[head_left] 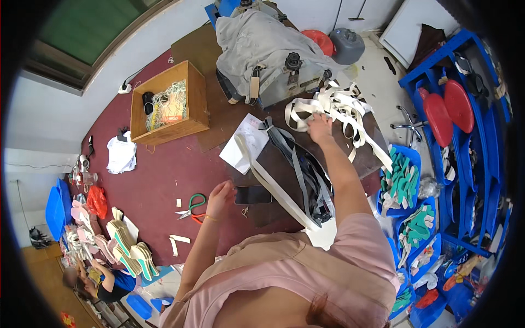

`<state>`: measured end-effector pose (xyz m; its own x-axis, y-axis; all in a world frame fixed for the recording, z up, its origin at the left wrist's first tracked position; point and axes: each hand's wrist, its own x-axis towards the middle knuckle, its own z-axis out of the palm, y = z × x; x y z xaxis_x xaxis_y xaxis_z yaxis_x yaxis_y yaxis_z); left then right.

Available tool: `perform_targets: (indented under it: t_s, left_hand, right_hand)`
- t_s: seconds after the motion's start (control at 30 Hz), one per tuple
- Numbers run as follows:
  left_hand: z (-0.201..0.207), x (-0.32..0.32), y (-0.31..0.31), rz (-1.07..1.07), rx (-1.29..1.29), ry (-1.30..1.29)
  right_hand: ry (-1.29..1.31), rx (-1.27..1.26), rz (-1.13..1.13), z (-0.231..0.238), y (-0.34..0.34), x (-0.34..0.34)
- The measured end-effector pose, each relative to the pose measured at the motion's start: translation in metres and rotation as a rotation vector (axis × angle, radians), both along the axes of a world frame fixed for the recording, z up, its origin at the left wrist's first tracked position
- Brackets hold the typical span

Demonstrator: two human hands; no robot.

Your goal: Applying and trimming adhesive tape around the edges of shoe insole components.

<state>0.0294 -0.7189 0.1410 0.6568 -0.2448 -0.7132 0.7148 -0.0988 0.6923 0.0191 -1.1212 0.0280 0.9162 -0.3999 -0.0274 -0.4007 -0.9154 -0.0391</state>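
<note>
My right hand reaches to the far right of the table, its fingers closed on white strap at the edge of a loose, tangled heap. My left hand is raised over the table with curled fingers; what they hold, if anything, is hidden. Beside it lie a dark phone and green-and-red-handled scissors. Between my arms are a bundle of grey straps, tied at its far end, and a long off-white strap. Written paper sheets lie under the strap's far end.
A wooden box of tangled cord stands at the back left. Behind the straps is a machine under a grey cloth. Stacked insole-shaped pieces lie near left; another person sits beyond. Blue bins of green-white gloves line the right.
</note>
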Motion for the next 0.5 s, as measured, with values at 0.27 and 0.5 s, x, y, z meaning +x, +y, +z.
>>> perform_targets:
  t_s: [0.27,0.5]
  left_hand:
    - [0.003,-0.016,0.038,0.201,-0.038,-0.045]
    - [0.105,-0.015,-0.034,-0.265,-0.098,-0.748]
  right_hand:
    - [-0.951,1.04,-0.225,0.234,-0.117,-0.064]
    - [-1.056,1.046,0.625,0.469,-0.047,-0.125]
